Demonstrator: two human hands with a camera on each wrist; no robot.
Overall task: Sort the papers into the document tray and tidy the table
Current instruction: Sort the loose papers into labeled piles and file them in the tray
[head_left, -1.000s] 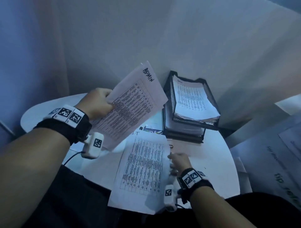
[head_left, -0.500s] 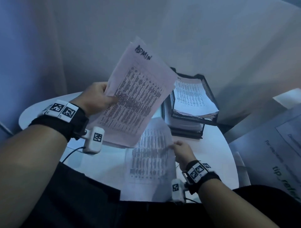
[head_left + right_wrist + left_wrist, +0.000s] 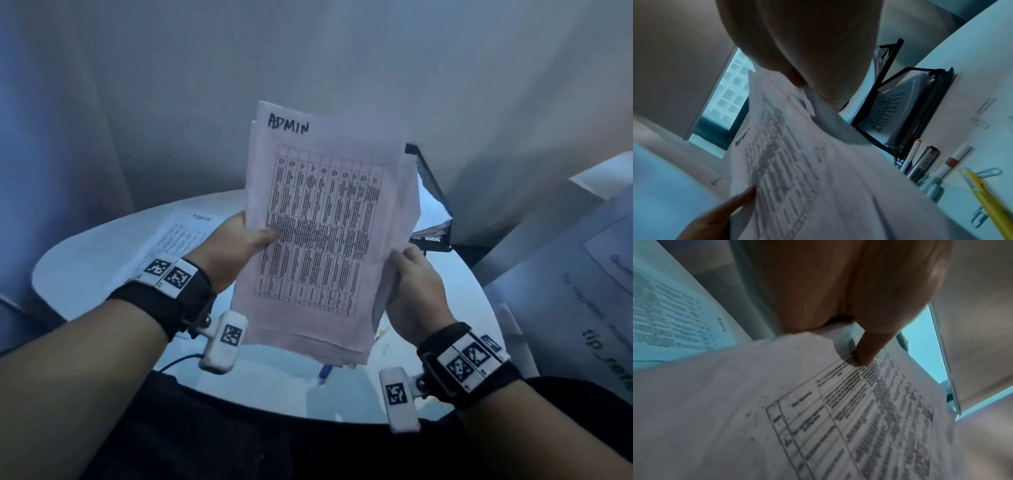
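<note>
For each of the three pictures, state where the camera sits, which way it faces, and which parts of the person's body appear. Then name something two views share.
Head: worn on the head, looking forward and down at the ADMIN stack over the table; both forearms, left hand and right hand show.
Left wrist: under the left hand, looking along it; thumb pressed on the stack.
Right wrist: under the right hand, facing the tray and pens; left fingers at bottom.
Shared: all three show the stack; head and right wrist both show the tray.

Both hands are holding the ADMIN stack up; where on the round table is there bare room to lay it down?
Bare table lies at the left rim, beside the loose sheet. Crowded: pens and paper clips near the tray.
</note>
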